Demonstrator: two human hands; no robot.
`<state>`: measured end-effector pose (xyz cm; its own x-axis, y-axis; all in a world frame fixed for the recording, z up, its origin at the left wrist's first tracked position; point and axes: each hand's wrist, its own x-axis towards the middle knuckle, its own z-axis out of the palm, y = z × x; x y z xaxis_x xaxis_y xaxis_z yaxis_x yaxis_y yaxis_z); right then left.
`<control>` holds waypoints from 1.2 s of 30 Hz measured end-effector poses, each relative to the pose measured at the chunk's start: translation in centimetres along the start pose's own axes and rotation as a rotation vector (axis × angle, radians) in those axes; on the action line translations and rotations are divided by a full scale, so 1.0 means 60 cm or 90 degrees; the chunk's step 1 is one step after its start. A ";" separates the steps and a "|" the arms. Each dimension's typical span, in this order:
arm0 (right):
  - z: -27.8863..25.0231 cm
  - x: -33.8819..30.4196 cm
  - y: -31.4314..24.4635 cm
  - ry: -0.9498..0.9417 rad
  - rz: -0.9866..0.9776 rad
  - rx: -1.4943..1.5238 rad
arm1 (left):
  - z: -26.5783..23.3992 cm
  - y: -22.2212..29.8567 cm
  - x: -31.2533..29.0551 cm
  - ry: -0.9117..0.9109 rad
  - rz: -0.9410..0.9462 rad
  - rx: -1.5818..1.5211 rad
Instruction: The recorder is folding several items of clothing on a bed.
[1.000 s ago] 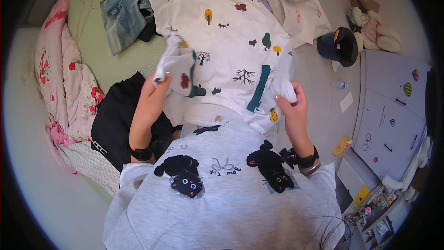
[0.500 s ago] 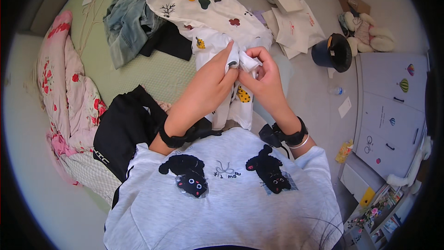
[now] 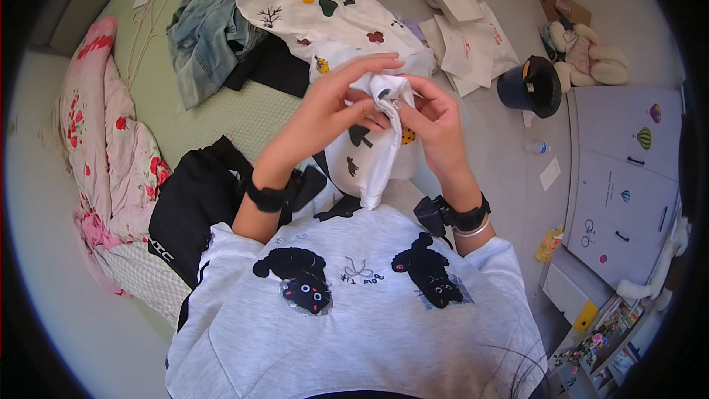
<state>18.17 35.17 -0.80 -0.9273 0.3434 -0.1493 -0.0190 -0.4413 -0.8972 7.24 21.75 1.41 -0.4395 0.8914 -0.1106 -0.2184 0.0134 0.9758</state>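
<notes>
In front of my chest I hold up part of a white garment (image 3: 382, 166) with small animal and plant prints. My right hand (image 3: 441, 124) pinches its bunched edge between thumb and fingers. On the other side, my left hand (image 3: 321, 117) has the cloth between its thumb and its long, stretched fingers. A narrow folded strip hangs down below both hands toward my lap. Beyond them spreads white printed cloth (image 3: 329, 18) with pumpkin and tree pictures; I cannot tell whether it is the same piece.
On the green bed (image 3: 258, 114) lie jeans (image 3: 203, 37), black clothing (image 3: 199, 192) and a pink floral quilt (image 3: 111, 133). To the right, the floor holds paper bags (image 3: 473, 48), a dark bin (image 3: 529, 86), a bottle (image 3: 537, 147) and a plush toy (image 3: 587, 52). A pale cabinet (image 3: 628, 148) stands beyond.
My hands have drawn slightly apart, and the left fingers have stretched out over the cloth. The gathered edge is now turned up and more opened, with the strip hanging below it.
</notes>
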 end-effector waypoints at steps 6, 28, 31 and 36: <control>-0.010 0.012 -0.010 -0.053 -0.025 -0.049 | -0.038 0.017 0.042 -0.017 0.277 0.588; -0.047 -0.024 -0.041 0.137 -0.344 -0.145 | -0.105 0.136 0.141 0.192 0.486 0.542; -0.113 -0.020 -0.104 0.024 -0.381 -0.510 | -0.105 0.171 0.132 0.221 0.467 0.441; -0.124 0.021 -0.149 -0.007 -0.254 -0.432 | -0.097 0.205 0.146 0.238 0.570 0.419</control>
<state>19.96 45.73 3.93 -0.9022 0.3590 0.2392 -0.1230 0.3174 -0.9403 -4.39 27.10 11.33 -0.4598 0.5142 0.7240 0.7441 -0.2219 0.6302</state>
